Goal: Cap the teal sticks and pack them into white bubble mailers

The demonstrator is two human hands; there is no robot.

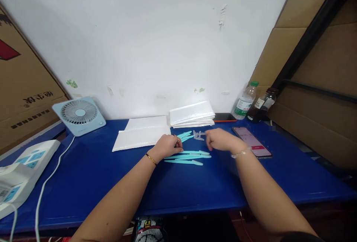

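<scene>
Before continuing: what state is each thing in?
Phone: flat, screen lit
Clear bottle: upright, capped
Dark bottle: upright, capped
Fan: tilted back, running unclear
Power strip: adapter plugged in
Dark slab: flat
Right envelopes: stacked
Left envelopes: flat
Teal sticks: two loose groups
Clear pieces: loose
Left hand: fingers curled
Right hand: fingers bent

Two bare hands near turquoise sticks, small translucent pieces, blue table, white envelopes behind
</scene>
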